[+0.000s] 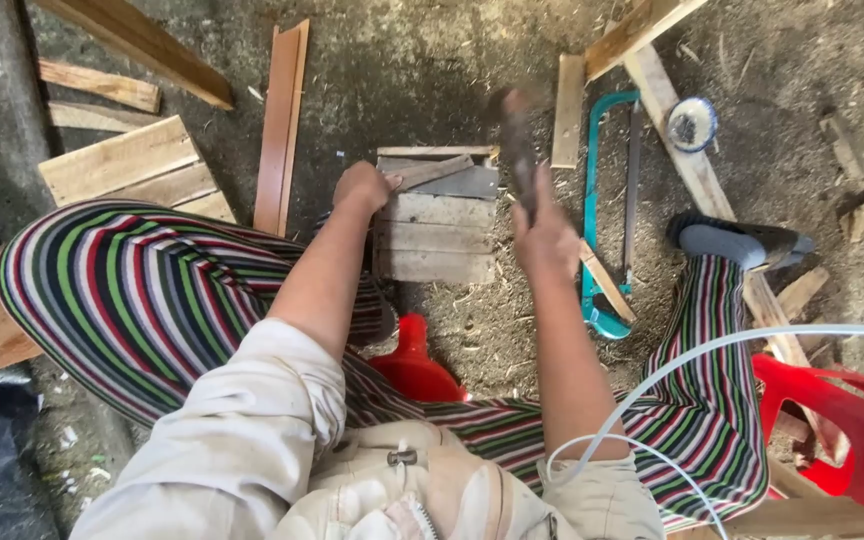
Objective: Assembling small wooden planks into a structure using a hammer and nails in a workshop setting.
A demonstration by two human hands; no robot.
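Head camera, looking down: nearest, a person in striped trousers sits over a dirt floor [422,70], a red plastic stool [414,362] between the knees and a second red stool [842,410] at 4 o'clock. The right hand [546,238] is closed around the handle of a hammer [517,140], blurred above the work. The left hand [363,186], curled shut, presses the left edge of a small slatted wooden crate [437,215] at centre. Beyond, at 1 o'clock, one teal hacksaw [592,180] lies just right of the crate, beside one round tin [692,124]. Loose boards [122,160] crowd 10 o'clock; bare ground opens at 12.
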